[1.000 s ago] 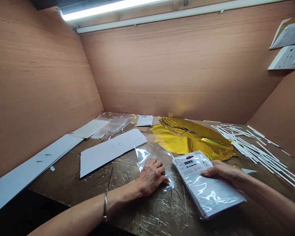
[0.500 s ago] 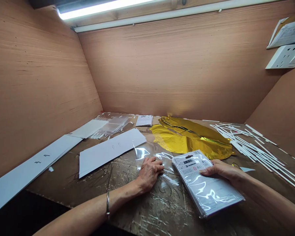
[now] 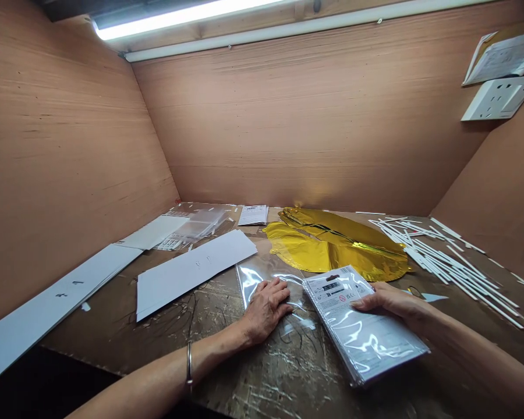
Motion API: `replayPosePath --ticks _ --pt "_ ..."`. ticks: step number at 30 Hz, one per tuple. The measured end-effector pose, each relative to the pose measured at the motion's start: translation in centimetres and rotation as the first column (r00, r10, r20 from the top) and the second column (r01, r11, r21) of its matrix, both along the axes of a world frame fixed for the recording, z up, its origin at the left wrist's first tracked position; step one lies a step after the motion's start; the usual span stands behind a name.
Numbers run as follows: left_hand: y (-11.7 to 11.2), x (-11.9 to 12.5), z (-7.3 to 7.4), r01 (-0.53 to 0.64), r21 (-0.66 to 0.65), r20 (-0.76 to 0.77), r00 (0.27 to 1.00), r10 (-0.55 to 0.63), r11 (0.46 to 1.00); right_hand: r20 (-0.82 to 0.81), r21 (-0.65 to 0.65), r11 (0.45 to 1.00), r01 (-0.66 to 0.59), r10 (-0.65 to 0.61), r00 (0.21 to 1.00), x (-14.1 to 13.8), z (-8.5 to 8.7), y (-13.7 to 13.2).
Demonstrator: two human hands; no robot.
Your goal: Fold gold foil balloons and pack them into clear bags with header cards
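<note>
My left hand point(image 3: 265, 308) lies flat, fingers spread, on a clear plastic bag point(image 3: 255, 277) on the scratched tabletop point(image 3: 192, 326). My right hand point(image 3: 386, 301) rests with fingers extended on the right edge of a stack of clear printed bags point(image 3: 358, 326), touching its top sheet. Just behind both hands lie folded gold foil balloons point(image 3: 332, 244). A bangle sits on my left wrist.
White card sheets point(image 3: 192, 269) lie to the left, with more along the left wall point(image 3: 48, 302). White sticks point(image 3: 445, 256) are scattered at the right. Small leaflets point(image 3: 253, 215) and clear bags point(image 3: 196, 226) sit at the back. A power socket point(image 3: 498, 98) hangs on the right wall.
My left hand has slid slightly back and up on the clear bag. My right hand stays on the stack. The view has shifted a little.
</note>
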State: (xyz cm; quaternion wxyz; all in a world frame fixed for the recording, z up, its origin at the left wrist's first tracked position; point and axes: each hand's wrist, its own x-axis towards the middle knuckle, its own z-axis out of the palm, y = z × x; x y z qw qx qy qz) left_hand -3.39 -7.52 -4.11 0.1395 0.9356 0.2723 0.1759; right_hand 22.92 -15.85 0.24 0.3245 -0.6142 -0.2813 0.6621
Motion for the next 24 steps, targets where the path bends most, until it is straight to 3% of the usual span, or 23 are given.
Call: replayPosePath --ticks 9,18,24 --pt "0.2 1.0 0.2 -0.059 -0.005 0.027 0.998 0.059 0.998 -0.059 0.036 0.999 -0.014 0.016 0.998 -0.1 0.2 -0.2" --pt "0.3 2.7 1.1 -0.32 -0.146 0.045 0.943 0.329 0.936 -0.072 0.149 0.989 0.013 -0.002 0.997 0.6 2.2 -2.0" --pt "0.4 3.8 1.0 -0.356 -0.133 0.013 0.932 0.361 0.925 -0.044 0.149 0.988 -0.03 0.037 0.998 -0.8 0.3 -2.3"
